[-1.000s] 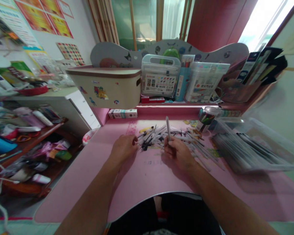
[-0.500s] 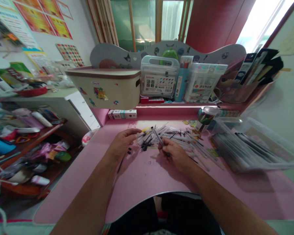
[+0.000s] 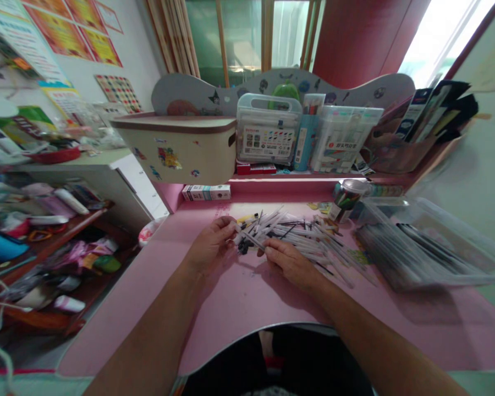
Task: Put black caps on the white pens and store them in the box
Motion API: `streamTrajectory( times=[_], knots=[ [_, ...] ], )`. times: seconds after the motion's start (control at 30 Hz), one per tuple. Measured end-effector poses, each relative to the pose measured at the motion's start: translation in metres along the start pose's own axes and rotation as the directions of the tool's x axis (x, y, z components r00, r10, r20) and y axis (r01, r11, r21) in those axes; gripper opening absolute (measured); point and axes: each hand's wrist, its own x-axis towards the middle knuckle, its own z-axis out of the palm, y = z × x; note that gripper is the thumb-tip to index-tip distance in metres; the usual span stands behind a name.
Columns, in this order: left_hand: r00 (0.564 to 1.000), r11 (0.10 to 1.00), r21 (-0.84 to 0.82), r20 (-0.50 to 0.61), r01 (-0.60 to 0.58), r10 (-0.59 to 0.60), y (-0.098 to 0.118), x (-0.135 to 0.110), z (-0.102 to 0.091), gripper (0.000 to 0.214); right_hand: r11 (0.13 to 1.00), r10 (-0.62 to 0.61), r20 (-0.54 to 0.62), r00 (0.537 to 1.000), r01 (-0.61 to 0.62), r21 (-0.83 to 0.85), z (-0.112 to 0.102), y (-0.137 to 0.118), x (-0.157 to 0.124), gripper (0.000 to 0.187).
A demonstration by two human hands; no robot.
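Observation:
Between my two hands a slim pale pen (image 3: 251, 238) slants just above the near left side of a pile. My left hand (image 3: 214, 242) is closed, with thumb and fingertips pinched at the pen's upper left end. My right hand (image 3: 286, 261) grips its lower right end between thumb and forefinger. The pile (image 3: 301, 234) holds many thin pens or pen parts, mostly translucent white, some black. Small black pieces (image 3: 244, 246) lie at its left edge, partly behind the pen. A yellow stick (image 3: 247, 218) lies behind my left fingertips.
A clear plastic box (image 3: 433, 242) with pens in it stands on the pink desk (image 3: 239, 308) at right. A can (image 3: 348, 199) stands behind the pile. Small cartons (image 3: 206, 192) lie under the shelf, which bears a beige bin (image 3: 177, 148) and marker cases (image 3: 268, 132).
My right hand has moved slightly left, and my left hand has come in to meet the pen. The dark stick and black bits beside my left wrist no longer show.

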Motion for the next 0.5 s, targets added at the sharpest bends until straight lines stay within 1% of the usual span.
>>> streamTrajectory(
  times=[0.13,0.23,0.3,0.37,0.43,0.5],
  knots=[
    [0.998,0.983,0.169,0.024,-0.067,0.064,-0.0030,0.0013,-0.0004,0.027,0.998,-0.025,-0.001,1.000,0.025,-0.058,0.0002,-0.0004,0.0004,0.019],
    [0.982,0.925,0.330,0.036,-0.188,0.187,-0.0026,0.0006,0.0002,0.021,0.997,-0.042,0.006,0.999,0.042,-0.063,0.0008,-0.0002,0.0005,0.018],
    [0.956,0.857,0.433,0.041,-0.279,0.291,-0.0020,-0.0009,0.0007,0.017,0.997,-0.038,-0.002,0.999,0.038,-0.060,0.0011,-0.0002,0.0006,0.017],
    [0.923,0.777,0.526,0.042,-0.346,0.383,-0.0023,-0.0029,0.0012,0.016,0.995,-0.052,-0.007,0.999,0.051,-0.085,0.0012,-0.0002,0.0009,0.016],
    [0.891,0.702,0.599,0.042,-0.385,0.453,-0.0037,-0.0051,0.0020,0.017,0.987,-0.083,-0.003,0.997,0.082,-0.138,0.0012,0.0003,0.0014,0.015],
    [0.868,0.655,0.640,0.037,-0.400,0.494,-0.0058,-0.0075,0.0035,0.016,0.976,-0.114,-0.004,0.993,0.111,-0.187,0.0016,0.0017,0.0020,0.015]
  ],
)
